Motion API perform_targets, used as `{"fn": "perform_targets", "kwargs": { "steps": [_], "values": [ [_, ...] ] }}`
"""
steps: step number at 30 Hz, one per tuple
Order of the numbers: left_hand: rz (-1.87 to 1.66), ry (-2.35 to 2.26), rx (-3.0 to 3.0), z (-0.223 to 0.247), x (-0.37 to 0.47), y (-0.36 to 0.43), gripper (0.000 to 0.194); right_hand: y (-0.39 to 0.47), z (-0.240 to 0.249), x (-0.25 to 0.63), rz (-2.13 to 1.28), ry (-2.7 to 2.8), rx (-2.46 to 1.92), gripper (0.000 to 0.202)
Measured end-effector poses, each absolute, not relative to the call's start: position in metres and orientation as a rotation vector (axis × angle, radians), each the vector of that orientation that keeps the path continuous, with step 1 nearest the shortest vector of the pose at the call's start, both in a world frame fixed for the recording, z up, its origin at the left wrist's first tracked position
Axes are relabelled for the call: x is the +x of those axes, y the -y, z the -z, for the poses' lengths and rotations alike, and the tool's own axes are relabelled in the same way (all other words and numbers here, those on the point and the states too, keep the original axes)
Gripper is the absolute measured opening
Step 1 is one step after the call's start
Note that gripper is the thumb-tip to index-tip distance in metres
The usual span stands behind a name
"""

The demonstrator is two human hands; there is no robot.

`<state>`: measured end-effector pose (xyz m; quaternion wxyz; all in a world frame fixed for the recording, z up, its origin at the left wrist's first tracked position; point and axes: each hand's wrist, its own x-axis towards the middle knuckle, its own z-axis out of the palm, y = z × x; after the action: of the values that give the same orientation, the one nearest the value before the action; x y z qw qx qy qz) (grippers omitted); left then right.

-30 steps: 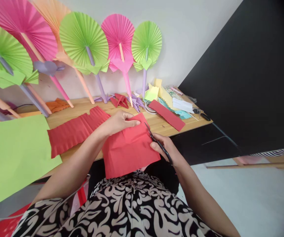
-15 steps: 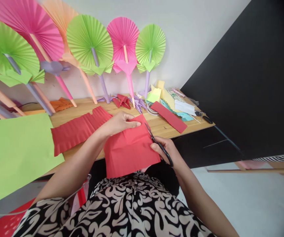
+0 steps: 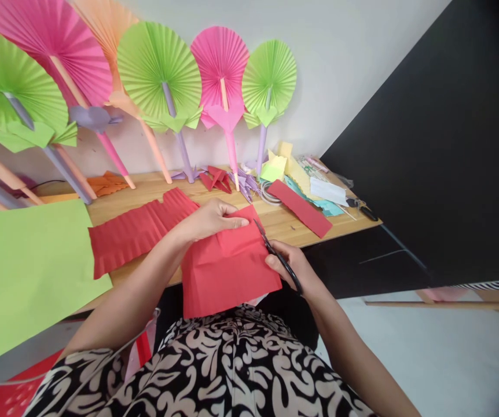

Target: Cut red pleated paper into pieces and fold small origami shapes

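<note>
My left hand pinches the upper part of a red sheet of paper, thumb on top. The sheet shows faint creases and hangs over the table's front edge toward my lap. In my right hand is a pair of scissors with black handles. Their blades lie at the sheet's upper right edge, close to my left thumb, and look nearly closed. Behind my left hand a pleated red paper strip lies on the wooden table.
Paper fans in green, pink and orange lean against the wall. A large green sheet lies at the left. On the right are a red strip, a tape roll, paper scraps and a black-handled tool.
The scissor blades have drawn closer together at the paper's edge. Both hands keep their grip, and the view has shifted slightly.
</note>
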<state>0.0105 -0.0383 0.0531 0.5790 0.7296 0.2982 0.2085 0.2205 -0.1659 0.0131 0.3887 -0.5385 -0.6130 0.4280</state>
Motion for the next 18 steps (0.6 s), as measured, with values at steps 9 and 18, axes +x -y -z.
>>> {"fn": "perform_targets", "kwargs": {
  "steps": [9, 18],
  "values": [
    [-0.464, -0.717, 1.684, -0.049, 0.012, 0.03, 0.038, 0.15, -0.009, 0.219, -1.141, 1.532, -1.332, 0.06],
    [-0.44, -0.74, 1.657, -0.046, 0.009, 0.023, 0.035, 0.144, -0.01, 0.217, -1.107, 1.528, -1.397, 0.056]
  ]
}}
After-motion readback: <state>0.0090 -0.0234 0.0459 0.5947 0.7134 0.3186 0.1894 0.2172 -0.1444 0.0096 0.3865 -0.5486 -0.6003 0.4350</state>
